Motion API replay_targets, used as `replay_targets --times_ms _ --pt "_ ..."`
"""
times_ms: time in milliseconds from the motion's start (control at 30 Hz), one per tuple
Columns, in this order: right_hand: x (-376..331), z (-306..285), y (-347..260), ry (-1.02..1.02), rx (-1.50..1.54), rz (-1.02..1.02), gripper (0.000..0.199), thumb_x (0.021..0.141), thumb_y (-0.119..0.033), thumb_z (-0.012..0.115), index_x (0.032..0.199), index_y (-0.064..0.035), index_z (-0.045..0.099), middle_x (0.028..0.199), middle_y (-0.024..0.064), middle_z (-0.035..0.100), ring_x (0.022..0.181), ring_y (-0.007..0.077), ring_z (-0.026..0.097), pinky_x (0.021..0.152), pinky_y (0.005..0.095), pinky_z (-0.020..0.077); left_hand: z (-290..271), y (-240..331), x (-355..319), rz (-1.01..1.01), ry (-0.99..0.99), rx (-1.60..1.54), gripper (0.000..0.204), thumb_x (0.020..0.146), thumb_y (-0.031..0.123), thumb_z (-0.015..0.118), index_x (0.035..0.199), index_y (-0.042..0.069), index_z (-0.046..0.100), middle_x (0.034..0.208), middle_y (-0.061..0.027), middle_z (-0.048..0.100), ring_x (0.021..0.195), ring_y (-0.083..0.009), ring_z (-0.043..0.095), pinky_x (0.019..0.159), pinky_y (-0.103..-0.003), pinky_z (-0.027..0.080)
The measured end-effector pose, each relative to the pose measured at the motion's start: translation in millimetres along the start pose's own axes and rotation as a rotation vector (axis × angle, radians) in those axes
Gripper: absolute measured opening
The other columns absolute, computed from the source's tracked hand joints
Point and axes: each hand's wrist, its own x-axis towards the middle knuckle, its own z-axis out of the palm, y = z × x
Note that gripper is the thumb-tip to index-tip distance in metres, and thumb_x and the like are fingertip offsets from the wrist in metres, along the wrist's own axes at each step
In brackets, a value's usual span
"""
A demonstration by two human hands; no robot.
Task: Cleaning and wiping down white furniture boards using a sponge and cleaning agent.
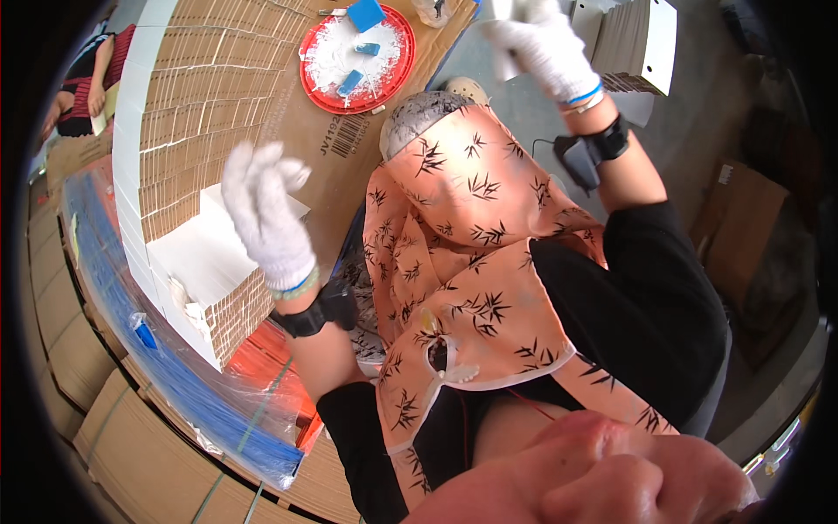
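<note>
- White gloves [279,253] cover both of my hands, with a blue band at each cuff.
- My left hand [262,196], left of the frame's centre, has its fingers loosely bent and slightly apart, with nothing in its grasp.
- Nearest to it, at the upper left, runs a long row of brown boards [229,87] with a white outer side; a lower stack [240,316] with a white top sits just below.
- My right hand [548,59], at the top right of centre, is blurred and partly cut by the upper edge; I cannot tell how far its fingers close, or whether the white patch beside them is something it holds.
- Near it, at the upper right, stands a bundle of boards [630,45] with a white face and dark holes.
- At the top centre, a red round tray [408,61] smeared with white paste [333,48] rests on the cardboard-covered counter [323,185]; two small blue pieces [350,83] lie in the paste, and a blue block [367,15] is at the tray's upper edge.
- My peach apron [476,188], printed with black leaves, fills the middle.
- At the far upper left, another person [92,83] shows a bare arm.
</note>
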Motion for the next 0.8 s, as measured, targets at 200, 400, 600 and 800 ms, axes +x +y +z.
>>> replay_targets --times_ms 200,400,600,800 --pt "-35.2 -69.7 186.4 -0.131 -0.644 0.616 0.084 0.076 -0.043 0.073 0.144 0.0021 0.049 0.116 0.0303 0.068 0.112 0.0401 0.067 0.1 0.0388 0.0508 -75.3 -83.4 -74.5 -0.618 0.015 0.278 0.044 0.104 0.024 0.06 0.14 0.001 0.052 0.119 -0.0099 0.065 0.098 -0.0165 0.064 0.084 -0.034 0.058" --pt "-47.7 -89.4 252.2 0.146 -0.821 0.976 0.094 0.068 -0.049 0.077 0.148 -0.007 0.048 0.134 0.031 0.06 0.124 0.0427 0.062 0.105 0.0461 0.0498 -70.4 -99.3 -160.8 -0.689 -0.255 0.49 0.043 0.101 0.017 0.06 0.138 -0.005 0.054 0.125 -0.0178 0.065 0.115 -0.0243 0.063 0.101 -0.034 0.048" --pt "-23.6 -117.6 257.2 0.128 -0.959 1.085 0.091 0.07 -0.047 0.078 0.148 -0.0093 0.048 0.141 0.0294 0.055 0.128 0.0432 0.058 0.108 0.0461 0.0477 -66.3 -93.6 -178.8 -0.891 -0.306 0.402 0.042 0.101 0.016 0.058 0.138 -0.005 0.054 0.124 -0.0178 0.067 0.113 -0.0239 0.064 0.099 -0.035 0.049" --pt "-16.6 -148.4 302.9 -0.005 -1.011 1.242 0.085 0.076 -0.045 0.073 0.149 -0.0103 0.047 0.147 0.0233 0.051 0.133 0.0429 0.054 0.109 0.0463 0.0467 -58.0 -92.1 -160.5 -0.931 -0.428 0.366 0.041 0.102 0.016 0.058 0.137 -0.005 0.055 0.124 -0.0174 0.067 0.113 -0.0235 0.065 0.098 -0.035 0.05"
